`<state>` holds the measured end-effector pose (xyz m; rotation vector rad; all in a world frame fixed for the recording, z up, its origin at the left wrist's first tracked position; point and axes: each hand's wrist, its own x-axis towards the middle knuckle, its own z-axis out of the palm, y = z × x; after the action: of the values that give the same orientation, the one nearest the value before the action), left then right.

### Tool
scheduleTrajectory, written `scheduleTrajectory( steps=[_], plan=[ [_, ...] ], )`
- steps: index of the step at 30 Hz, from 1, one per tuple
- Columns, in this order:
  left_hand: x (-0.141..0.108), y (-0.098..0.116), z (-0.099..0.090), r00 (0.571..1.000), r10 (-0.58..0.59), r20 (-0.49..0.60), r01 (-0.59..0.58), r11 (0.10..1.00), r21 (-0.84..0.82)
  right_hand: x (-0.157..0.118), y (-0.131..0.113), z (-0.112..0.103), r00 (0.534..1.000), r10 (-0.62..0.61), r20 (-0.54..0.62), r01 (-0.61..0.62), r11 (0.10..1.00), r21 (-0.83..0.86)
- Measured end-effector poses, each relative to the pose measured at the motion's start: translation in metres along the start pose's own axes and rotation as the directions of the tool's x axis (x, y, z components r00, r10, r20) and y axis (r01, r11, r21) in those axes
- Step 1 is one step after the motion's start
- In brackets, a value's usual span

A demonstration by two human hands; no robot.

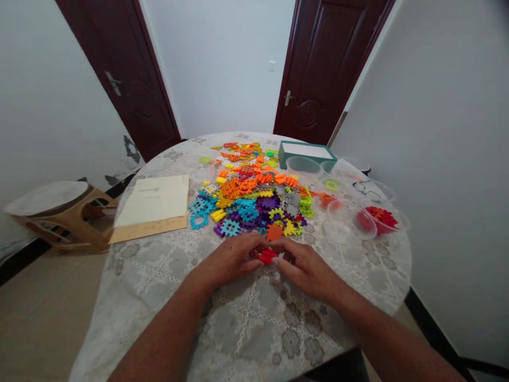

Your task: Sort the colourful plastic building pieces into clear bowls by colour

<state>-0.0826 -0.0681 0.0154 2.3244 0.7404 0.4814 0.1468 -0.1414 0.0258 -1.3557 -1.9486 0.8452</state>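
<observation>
Muted, fairly even light surrounds me, with faint shadows beneath my forearms (167, 329) on the counter (254, 329). My hands (234, 257) look slightly soft; wide-angle distortion leans the doors (318, 69) outward, and print on the paper (163, 209) blurs illegibly.

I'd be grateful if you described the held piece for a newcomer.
On the patterned tablecloth, find the colourful heap of pieces. On its near side, between the left hand and right hand, is the held piece: bright red, unlike the orange piece just beyond.
</observation>
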Motion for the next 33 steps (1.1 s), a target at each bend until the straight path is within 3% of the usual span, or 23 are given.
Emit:
scheduleTrajectory(
  steps=[4,8,11,13,18,23,26,33],
  plan=[
    [-0.001,0.001,0.003,0.998,0.017,0.058,-0.019,0.999,0.029,0.002,0.01,0.016,0.998,0.066,-0.001,-0.066,0.994,0.089],
    [-0.004,-0.002,0.005,0.998,0.036,0.061,-0.042,0.993,0.108,-0.004,0.016,0.004,0.996,0.091,-0.027,-0.089,0.995,0.047],
    [-0.004,-0.005,0.006,0.998,0.018,0.061,-0.029,0.981,0.194,-0.015,0.02,-0.026,0.982,0.075,-0.174,-0.091,0.992,-0.088],
    [-0.004,-0.005,0.007,0.997,-0.006,0.075,-0.011,0.974,0.226,-0.023,0.026,-0.054,0.948,0.052,-0.315,-0.12,0.972,-0.203],
    [0.001,-0.004,0.007,0.996,-0.073,0.055,0.058,0.972,0.229,-0.046,0.061,-0.132,0.799,0.0,-0.602,-0.299,0.868,-0.396],
    [0.005,-0.007,0.008,0.995,-0.086,0.058,0.072,0.973,0.219,-0.063,0.102,-0.187,0.657,-0.012,-0.753,-0.482,0.762,-0.433],
    [0.004,-0.01,0.009,0.994,-0.093,0.056,0.077,0.969,0.236,-0.065,0.122,-0.207,0.642,-0.061,-0.764,-0.524,0.693,-0.495],
    [0.003,-0.013,0.006,0.994,-0.091,0.06,0.076,0.972,0.222,-0.053,0.164,-0.224,0.678,-0.046,-0.734,-0.6,0.542,-0.588]
  ],
)
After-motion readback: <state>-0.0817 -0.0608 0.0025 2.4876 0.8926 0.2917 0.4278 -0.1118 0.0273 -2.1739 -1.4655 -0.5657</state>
